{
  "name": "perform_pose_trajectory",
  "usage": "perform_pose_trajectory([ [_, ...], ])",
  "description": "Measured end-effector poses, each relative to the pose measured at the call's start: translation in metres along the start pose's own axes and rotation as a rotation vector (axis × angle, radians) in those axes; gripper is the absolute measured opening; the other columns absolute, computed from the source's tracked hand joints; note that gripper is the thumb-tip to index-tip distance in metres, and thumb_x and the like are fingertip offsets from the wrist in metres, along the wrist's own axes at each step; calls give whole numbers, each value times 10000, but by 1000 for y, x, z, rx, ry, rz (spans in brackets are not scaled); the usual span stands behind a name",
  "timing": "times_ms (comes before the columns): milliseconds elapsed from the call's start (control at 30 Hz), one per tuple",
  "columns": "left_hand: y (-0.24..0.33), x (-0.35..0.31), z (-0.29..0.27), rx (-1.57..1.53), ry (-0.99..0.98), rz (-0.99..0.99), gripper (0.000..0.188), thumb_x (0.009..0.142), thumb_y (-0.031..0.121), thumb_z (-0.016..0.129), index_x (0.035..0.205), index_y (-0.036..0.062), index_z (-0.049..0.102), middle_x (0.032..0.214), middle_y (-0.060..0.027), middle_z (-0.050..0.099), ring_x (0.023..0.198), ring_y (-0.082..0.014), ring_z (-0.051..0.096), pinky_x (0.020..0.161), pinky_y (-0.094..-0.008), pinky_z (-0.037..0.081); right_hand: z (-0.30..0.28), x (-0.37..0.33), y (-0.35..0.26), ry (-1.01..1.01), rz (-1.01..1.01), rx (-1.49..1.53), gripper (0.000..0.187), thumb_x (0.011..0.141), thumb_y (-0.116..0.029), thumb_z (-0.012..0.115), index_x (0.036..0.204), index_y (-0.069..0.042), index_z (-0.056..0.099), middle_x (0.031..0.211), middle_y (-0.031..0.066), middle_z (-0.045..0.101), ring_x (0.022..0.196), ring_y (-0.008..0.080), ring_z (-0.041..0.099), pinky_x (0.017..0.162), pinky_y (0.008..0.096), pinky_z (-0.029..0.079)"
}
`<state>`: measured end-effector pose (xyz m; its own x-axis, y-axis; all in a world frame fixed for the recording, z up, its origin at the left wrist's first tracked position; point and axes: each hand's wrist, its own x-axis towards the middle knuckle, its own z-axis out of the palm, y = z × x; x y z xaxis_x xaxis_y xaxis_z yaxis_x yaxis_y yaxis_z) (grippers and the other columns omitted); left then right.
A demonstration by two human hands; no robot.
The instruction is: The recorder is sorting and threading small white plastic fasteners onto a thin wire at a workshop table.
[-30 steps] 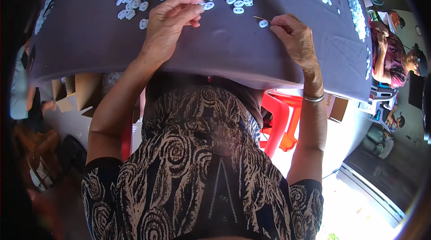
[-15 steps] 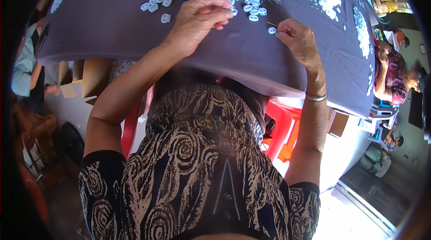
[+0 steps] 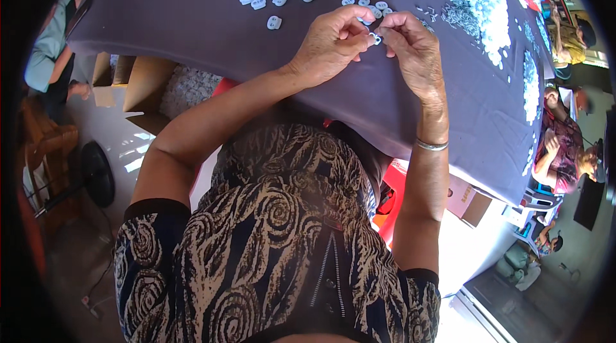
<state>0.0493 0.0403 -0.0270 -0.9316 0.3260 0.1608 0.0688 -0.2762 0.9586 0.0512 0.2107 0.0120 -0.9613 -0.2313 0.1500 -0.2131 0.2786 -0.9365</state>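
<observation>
Bringing the left hand (image 3: 329, 44) and the right hand (image 3: 416, 54) close together, held a small white piece (image 3: 376, 39) between them, just right of the upper middle of the frame. Pinched it with the left grip, thumb against finger. Bent the right fingers in just beside it; could not tell about the right grip, pressed shut or pinching something thin. Half a second earlier, had the hands well apart, with a thin stick and another white piece at the right one. Now saw no stick poking out. Seemed to be at the part of the work with both hands at one piece. Saw loose white pieces (image 3: 279, 0) on the counter (image 3: 224, 38) at upper middle, and a bright heap (image 3: 486, 3) and thin grey bits (image 3: 457, 17) at upper right.
</observation>
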Motion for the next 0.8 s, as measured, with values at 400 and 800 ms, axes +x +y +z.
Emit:
perform_pose_trajectory([
  [400, 1, -4, -1, 156, -22, 21, 337, 861, 44, 603, 1180, 46, 494, 814, -20, 567, 702, -62, 534, 611, -221, 473, 8, -3, 17, 57, -117, 109, 221, 895, 15, 546, 1106, -46, 527, 848, 7, 575, 682, 64, 471, 578, 200, 404],
  [800, -3, -3, 0, 227, -17, 63, 336, 866, 47, 591, 1186, 37, 488, 815, -22, 568, 699, -67, 538, 614, -225, 480, 9, -5, 15, 39, -164, 92, 233, 888, 17, 551, 1109, -52, 528, 843, -1, 577, 678, 53, 466, 582, 193, 396],
])
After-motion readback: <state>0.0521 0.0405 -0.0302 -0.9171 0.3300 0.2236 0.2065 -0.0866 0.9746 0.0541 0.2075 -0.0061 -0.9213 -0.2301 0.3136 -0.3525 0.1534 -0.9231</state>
